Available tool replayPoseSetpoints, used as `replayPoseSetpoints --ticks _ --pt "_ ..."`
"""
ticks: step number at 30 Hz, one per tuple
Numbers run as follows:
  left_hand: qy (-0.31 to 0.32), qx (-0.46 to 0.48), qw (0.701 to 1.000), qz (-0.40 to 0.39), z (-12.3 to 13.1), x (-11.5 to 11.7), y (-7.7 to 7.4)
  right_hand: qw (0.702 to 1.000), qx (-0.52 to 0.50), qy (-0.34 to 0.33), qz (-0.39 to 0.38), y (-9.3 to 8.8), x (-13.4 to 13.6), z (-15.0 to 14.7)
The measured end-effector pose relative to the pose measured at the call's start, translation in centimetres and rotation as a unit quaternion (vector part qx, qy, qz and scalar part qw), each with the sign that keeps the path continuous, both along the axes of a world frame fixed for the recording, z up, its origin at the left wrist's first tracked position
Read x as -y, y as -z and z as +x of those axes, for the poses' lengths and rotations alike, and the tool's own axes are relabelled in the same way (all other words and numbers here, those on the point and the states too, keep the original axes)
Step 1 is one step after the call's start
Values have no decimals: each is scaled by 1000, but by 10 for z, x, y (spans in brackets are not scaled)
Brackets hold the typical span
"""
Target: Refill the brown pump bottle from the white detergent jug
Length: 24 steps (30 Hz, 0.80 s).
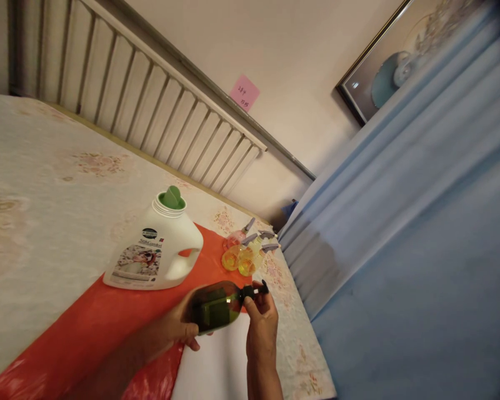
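A dark green pump bottle (216,306) lies tilted on its side in the air, its black pump head (254,290) pointing right. My left hand (186,322) is wrapped round the bottle's base end. At the neck, the fingers of my right hand (261,314) are closed on the collar of the pump. Just behind stands a white detergent jug (150,250) with an uncapped neck and a green spout. Beyond the pump head are several small clear bottles with grey tops, among them a yellow one (230,258) and a pink one (234,239).
A red plastic sheet (91,316) and a white sheet (216,361) lie on the floral tablecloth (41,166). Along the wall runs a white radiator (150,100), with a pink note (245,93) nearby. A blue curtain (420,250) hangs beside the table's right edge.
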State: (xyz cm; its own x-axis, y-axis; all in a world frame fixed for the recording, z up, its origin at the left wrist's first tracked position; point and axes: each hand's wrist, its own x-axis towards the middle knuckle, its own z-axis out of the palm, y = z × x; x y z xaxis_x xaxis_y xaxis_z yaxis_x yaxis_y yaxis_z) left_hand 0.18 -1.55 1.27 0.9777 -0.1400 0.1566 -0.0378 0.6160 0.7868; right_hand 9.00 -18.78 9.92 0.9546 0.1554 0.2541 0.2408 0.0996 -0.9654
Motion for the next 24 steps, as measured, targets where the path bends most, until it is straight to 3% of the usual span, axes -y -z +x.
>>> replayPoseSetpoints --ticks 3,7,12,16,21,24 --pt "-2 -11 1000 1 1 1 6 1000 0 0 4 -1 1 0" --pt "-2 -34 998 -57 4 6 14 1000 1 -11 12 -3 1 -1" --pt "-36 -51 991 -116 4 8 2 1000 0 -10 -3 -4 -1 -2" --pt "-48 -36 994 -96 3 5 -5 1000 10 3 -14 -3 -3 0" --pt "-45 -24 999 -7 4 2 3 1000 13 16 -15 -4 -2 1" --pt "-39 -57 998 0 3 4 10 1000 5 9 -10 -6 -1 0"
